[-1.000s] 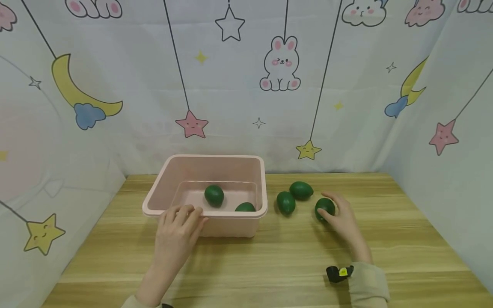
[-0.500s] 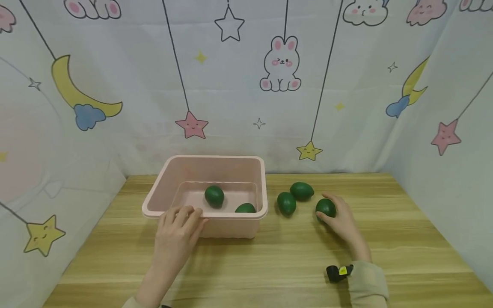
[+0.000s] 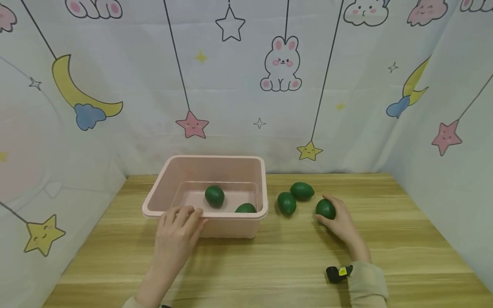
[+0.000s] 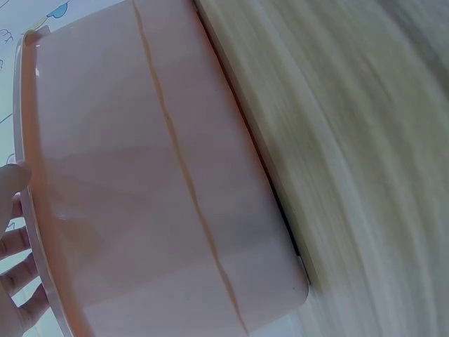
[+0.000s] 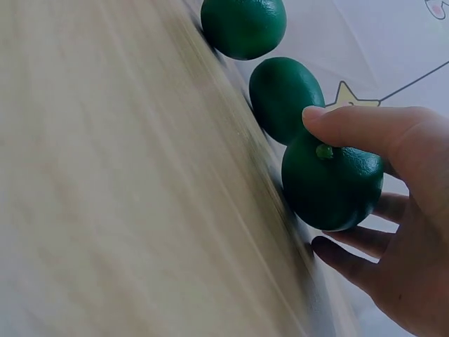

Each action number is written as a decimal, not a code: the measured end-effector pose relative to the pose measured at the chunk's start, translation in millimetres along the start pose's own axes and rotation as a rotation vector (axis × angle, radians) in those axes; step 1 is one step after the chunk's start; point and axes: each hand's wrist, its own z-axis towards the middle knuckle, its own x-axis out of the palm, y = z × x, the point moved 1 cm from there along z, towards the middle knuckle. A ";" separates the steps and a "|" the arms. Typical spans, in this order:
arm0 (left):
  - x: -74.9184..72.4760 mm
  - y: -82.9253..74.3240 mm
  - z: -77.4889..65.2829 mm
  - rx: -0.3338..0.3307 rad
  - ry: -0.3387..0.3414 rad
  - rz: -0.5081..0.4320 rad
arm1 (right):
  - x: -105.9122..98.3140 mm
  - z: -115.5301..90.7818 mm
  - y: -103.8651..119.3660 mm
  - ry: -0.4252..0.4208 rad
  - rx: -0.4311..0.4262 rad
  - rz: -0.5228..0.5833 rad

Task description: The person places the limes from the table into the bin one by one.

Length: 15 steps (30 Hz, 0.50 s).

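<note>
My left hand (image 3: 177,231) holds the near rim of a pale pink plastic bin (image 3: 231,226), its fingers hooked over the edge. In the left wrist view the thumb (image 4: 12,181) lies on the outer side of that rim. My right hand (image 3: 344,222) grips a dark green, smooth avocado (image 3: 325,208) at the right. Its thumb presses beside the small stem stub (image 5: 324,152) in the right wrist view, with the fingers behind the fruit. One avocado (image 3: 214,196) lies inside the bin, and another avocado (image 3: 245,208) is partly hidden by the near wall.
Between bin and right hand, two more avocados (image 3: 286,203) (image 3: 302,191) lie close together on the wooden table (image 3: 277,265). A white curtain (image 3: 239,94) with cartoon prints hangs behind the table's back edge. A black wrist camera (image 3: 336,274) sits at the right cuff.
The right hand's thumb and fingers have closed in more snugly around the avocado. The left hand and the bin stay in place.
</note>
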 end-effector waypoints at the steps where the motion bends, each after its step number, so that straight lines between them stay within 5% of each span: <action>1: 0.0 -0.1 0.0 0.000 0.000 0.000 | 0.2 -0.1 -0.2 0.003 0.004 -0.001; 15: 0.1 -0.5 -0.5 -0.004 -0.003 -0.006 | 0.8 -1.4 0.7 0.001 0.038 -0.001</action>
